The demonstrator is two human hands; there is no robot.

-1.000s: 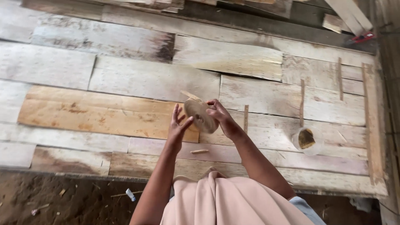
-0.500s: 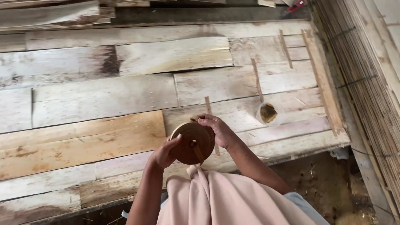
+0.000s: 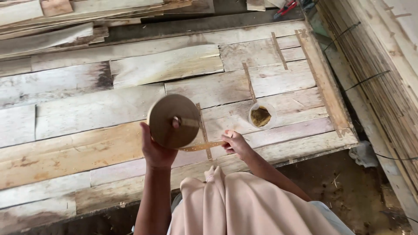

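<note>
My left hand [image 3: 156, 150] was raised above the worktop [image 3: 87, 117], curled around the lower edge of a brown roll of tape [image 3: 173, 121], with one fingertip poked into the hole at its middle. The roll stood on edge, its flat face turned up toward me. A loose strip of tape [image 3: 203, 146] ran out from the bottom of the roll to the right, nearly level, and ended at my right hand [image 3: 235, 142]. That hand was closed in a pinch on the end of the strip, thumb and fingers pressed together, the rest of the fingers tucked in. The two hands were near each other, with only the short strip between them.

Under them lay pale wood veneer sheets [image 3: 165, 67], patched together edge to edge, with thin tape strips already stuck across several seams. Just beyond my right hand, on the sheets, sat a small round cup [image 3: 261, 115] with something brownish inside. Bundled thin slats [image 3: 374, 82] lay stacked along the right side, and red-handled pliers [image 3: 285, 8] rested at the far edge.
</note>
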